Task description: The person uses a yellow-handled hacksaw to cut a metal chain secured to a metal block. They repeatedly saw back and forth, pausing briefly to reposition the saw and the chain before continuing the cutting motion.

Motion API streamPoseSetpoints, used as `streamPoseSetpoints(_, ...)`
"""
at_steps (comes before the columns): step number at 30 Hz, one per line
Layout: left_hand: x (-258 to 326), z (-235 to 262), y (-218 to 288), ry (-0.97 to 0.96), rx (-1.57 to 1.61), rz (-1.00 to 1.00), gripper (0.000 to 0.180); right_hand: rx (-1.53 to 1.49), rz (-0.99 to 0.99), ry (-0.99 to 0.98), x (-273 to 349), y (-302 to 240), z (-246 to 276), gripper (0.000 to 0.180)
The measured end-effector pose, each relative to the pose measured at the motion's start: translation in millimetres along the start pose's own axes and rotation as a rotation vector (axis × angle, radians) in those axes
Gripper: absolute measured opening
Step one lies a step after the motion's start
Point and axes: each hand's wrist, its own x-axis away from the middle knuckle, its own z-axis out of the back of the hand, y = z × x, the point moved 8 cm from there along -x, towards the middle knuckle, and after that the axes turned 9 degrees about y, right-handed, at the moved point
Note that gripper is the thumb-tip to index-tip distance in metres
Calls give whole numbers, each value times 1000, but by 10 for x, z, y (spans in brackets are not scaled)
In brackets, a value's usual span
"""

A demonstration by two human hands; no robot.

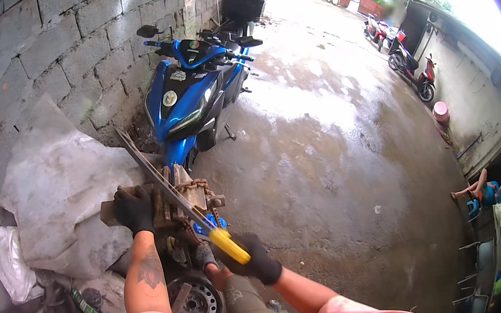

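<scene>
Outdoors, on wet concrete (337,146) (block wall (31,52) left), gloved fingers (137,201) clasp timber (172,203), others the saw (170,188).

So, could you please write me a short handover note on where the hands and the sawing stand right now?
Left hand, in a black glove, presses down on the left end of the wood block.
Right hand, also gloved, grips the yellow handle of the saw.
The saw blade lies slanted across the top of the block, its tip pointing up toward the wall.
The block rests on a pile of scrap with a wheel rim below; a blue scooter is parked just behind.
Done: saw placed on the block. How deep the cut goes cannot be seen.
Left: the block is still in one piece.
</scene>
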Motion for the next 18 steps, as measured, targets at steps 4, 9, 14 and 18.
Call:
streamPoseSetpoints(4, -106, 73, -88, 45, -49, 7, 57, 325, 136, 53, 704, -520, 499, 13)
streamPoseSetpoints(9, -103, -27, -34, 71, -18, -19, 59, 173, 160, 10, -98, -196, 132, 17)
streamPoseSetpoints(14, -114, -41, -6, 78, -1, -36, 59, 44, -51, -58, -414, 15, -66, 23)
streamPoseSetpoints(18, -115, -9, -32, 69, -85, -34, 59, 414, 163, -132, 468, -356, 411, 12)
